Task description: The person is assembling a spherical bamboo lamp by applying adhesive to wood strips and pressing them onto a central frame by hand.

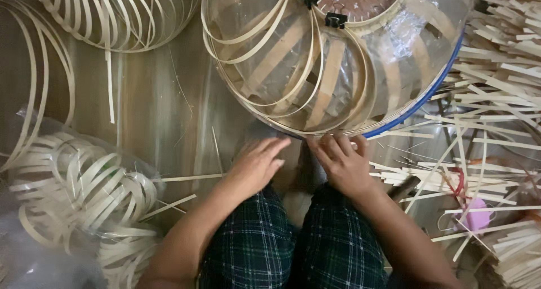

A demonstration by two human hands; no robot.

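Both hands, left [255, 166] and right [345, 164], rest spread by the bamboo frame's [315, 69] rim, pinching nothing.

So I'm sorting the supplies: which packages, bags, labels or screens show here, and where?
Clear plastic bag: lower left on the floor, crumpled and see-through, holding pale coiled strips.
Clear plastic sheet: wrapped over the round frame at top centre, glossy.
No labels, signs or screens show.

Two hands [256, 165], one round frame [338, 58], two black clips [336, 20].
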